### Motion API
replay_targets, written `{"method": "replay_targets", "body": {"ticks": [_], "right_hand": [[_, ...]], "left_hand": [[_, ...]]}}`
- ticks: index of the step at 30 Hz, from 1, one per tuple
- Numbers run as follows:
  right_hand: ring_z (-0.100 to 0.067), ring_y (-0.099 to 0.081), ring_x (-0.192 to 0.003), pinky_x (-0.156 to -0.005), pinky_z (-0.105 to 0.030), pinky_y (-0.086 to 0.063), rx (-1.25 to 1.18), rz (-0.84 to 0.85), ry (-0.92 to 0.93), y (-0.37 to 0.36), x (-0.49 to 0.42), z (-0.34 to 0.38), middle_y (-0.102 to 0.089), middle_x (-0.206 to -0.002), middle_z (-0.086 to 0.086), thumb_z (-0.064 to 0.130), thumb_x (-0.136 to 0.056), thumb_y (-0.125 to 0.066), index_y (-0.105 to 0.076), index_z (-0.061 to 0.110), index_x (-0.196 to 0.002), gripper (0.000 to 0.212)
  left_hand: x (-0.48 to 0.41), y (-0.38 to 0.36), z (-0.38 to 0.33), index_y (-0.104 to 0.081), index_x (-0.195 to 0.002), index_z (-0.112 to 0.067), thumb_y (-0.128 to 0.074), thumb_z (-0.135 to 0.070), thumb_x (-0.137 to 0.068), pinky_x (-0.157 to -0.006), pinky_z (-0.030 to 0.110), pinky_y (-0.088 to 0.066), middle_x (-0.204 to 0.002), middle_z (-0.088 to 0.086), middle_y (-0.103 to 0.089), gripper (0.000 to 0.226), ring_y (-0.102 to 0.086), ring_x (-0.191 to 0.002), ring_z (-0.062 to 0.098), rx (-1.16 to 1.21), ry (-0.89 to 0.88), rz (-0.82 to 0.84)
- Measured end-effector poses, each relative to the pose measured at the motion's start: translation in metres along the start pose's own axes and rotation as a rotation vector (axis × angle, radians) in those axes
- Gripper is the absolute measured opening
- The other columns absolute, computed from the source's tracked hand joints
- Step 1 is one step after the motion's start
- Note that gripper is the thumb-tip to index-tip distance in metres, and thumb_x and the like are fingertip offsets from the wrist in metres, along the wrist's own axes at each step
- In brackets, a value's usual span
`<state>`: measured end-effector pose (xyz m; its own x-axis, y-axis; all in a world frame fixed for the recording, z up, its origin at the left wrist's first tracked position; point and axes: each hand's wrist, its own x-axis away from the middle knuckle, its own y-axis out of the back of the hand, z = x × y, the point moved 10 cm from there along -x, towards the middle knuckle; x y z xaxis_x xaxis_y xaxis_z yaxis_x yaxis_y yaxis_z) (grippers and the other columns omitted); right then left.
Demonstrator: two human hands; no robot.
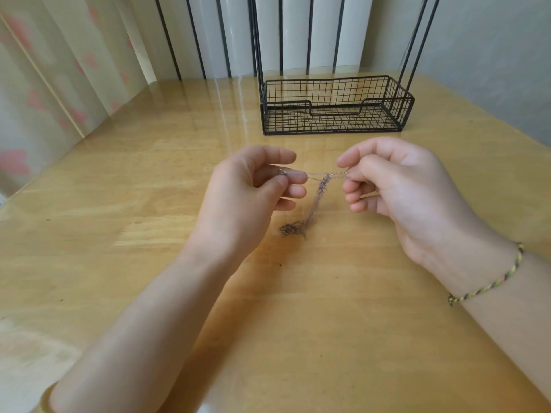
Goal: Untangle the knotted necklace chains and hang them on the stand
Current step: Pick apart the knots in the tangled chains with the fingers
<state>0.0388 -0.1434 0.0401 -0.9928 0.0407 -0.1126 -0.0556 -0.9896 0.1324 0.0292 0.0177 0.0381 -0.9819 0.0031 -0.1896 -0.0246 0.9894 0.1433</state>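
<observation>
**Chains held between both your hands, above the bench**

Your left hand (pixel 250 189) pinches one end of the necklace chains (pixel 319 198) between thumb and forefinger, so that grip is clamped on the chains. Your right hand (pixel 396 186) pinches the other end the same way, with its other fingers curled below. Between the two hands a short stretch of chain runs nearly level. Close to your right fingertips there is a thicker, twisted clump. From that clump several strands hang down together and end in a small tangled heap lying on the bench (pixel 119 204), below and between your hands.

The stand (pixel 334 123), a black wire basket with thin black uprights rising from its ends, sits on the bench well beyond your hands, toward the far edge. Nothing of the chains touches it. A braided green and yellow bracelet (pixel 489 286) circles your right wrist. A pale curtain with pink shapes (pixel 44 84) hangs along the left side.
</observation>
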Motion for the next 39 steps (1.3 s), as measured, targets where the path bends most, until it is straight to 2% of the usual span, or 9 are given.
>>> {"method": "replay_targets", "body": {"ticks": [11,17,21,24,26,29,33,36,39], "right_hand": [[-0.006,-0.06,-0.06,-0.05,-0.019,-0.05,-0.07,-0.08,-0.019,0.011,-0.003,-0.003,-0.063,-0.069,0.001,-0.005,-0.083,-0.049,-0.061,0.018,-0.078,0.027],[-0.009,-0.062,-0.061,-0.052,-0.021,-0.051,-0.179,-0.018,-0.075,0.003,-0.002,-0.01,-0.063,-0.065,0.003,-0.007,-0.082,-0.053,-0.062,0.017,-0.08,0.026],[-0.012,-0.061,-0.061,-0.052,-0.023,-0.05,-0.295,0.085,-0.135,-0.009,-0.001,-0.013,-0.063,-0.063,0.002,-0.007,-0.082,-0.051,-0.063,0.016,-0.081,0.026],[-0.013,-0.06,-0.06,-0.053,-0.023,-0.049,-0.364,0.152,-0.162,-0.018,0.002,-0.014,-0.061,-0.063,0.001,-0.005,-0.08,-0.053,-0.063,0.015,-0.08,0.022],[-0.013,-0.059,-0.06,-0.053,-0.023,-0.05,-0.399,0.175,-0.173,-0.02,0.002,-0.013,-0.06,-0.063,0.0,-0.004,-0.08,-0.054,-0.062,0.015,-0.08,0.021],[-0.014,-0.058,-0.061,-0.056,-0.024,-0.05,-0.416,0.195,-0.173,-0.022,0.002,-0.013,-0.059,-0.062,0.0,-0.002,-0.081,-0.052,-0.062,0.015,-0.08,0.019],[-0.014,-0.057,-0.06,-0.056,-0.025,-0.05,-0.383,0.233,-0.177,-0.027,0.004,-0.014,-0.057,-0.062,-0.001,-0.001,-0.082,-0.053,-0.062,0.014,-0.08,0.017],[-0.014,-0.056,-0.057,-0.054,-0.025,-0.049,-0.344,0.269,-0.202,-0.033,0.007,-0.018,-0.057,-0.062,-0.001,0.0,-0.083,-0.054,-0.062,0.013,-0.082,0.015],[-0.013,-0.056,-0.055,-0.052,-0.024,-0.049,-0.316,0.296,-0.222,-0.037,0.008,-0.02,-0.057,-0.061,0.0,0.001,-0.085,-0.054,-0.062,0.012,-0.083,0.014]], "left_hand": [[0.001,0.001,-0.006,-0.064,-0.095,-0.015,-0.049,0.008,-0.09,-0.067,0.023,-0.056,-0.08,0.001,-0.072,0.028,-0.066,-0.071,0.009,-0.081,-0.051,-0.019],[0.0,0.005,-0.001,-0.071,-0.087,-0.02,-0.041,0.006,-0.09,-0.066,0.023,-0.055,-0.072,-0.006,-0.06,0.04,-0.054,-0.061,0.002,-0.144,0.009,-0.066],[0.003,0.004,0.001,-0.071,-0.084,-0.024,-0.052,-0.01,-0.09,-0.056,0.015,-0.048,-0.07,-0.011,-0.063,0.025,-0.056,-0.056,0.0,-0.171,0.061,-0.07],[0.005,0.002,-0.004,-0.071,-0.081,-0.023,-0.065,-0.024,-0.086,-0.052,0.016,-0.044,-0.081,0.012,-0.068,0.007,-0.053,-0.057,0.005,-0.209,0.024,-0.055],[0.006,0.003,-0.006,-0.07,-0.077,-0.023,-0.068,-0.025,-0.083,-0.053,0.019,-0.042,-0.089,0.023,-0.065,0.007,-0.05,-0.061,0.011,-0.23,0.004,-0.052],[0.005,0.002,-0.006,-0.068,-0.073,-0.023,-0.068,-0.024,-0.083,-0.051,0.018,-0.038,-0.078,0.018,-0.059,0.01,-0.046,-0.062,0.013,-0.234,-0.013,-0.043],[0.004,-0.001,-0.003,-0.064,-0.071,-0.021,-0.065,-0.02,-0.086,-0.066,0.028,-0.049,-0.063,-0.012,-0.056,0.015,-0.048,-0.062,0.004,-0.118,0.01,-0.028],[0.003,-0.003,0.003,-0.063,-0.074,-0.021,-0.066,-0.024,-0.083,-0.078,0.041,-0.051,-0.068,-0.011,-0.056,0.01,-0.051,-0.068,0.008,-0.03,0.039,-0.011],[0.003,-0.004,0.003,-0.062,-0.073,-0.023,-0.06,-0.032,-0.074,-0.081,0.04,-0.047,-0.078,-0.004,-0.059,0.009,-0.053,-0.076,0.012,0.004,0.039,-0.007]]}}
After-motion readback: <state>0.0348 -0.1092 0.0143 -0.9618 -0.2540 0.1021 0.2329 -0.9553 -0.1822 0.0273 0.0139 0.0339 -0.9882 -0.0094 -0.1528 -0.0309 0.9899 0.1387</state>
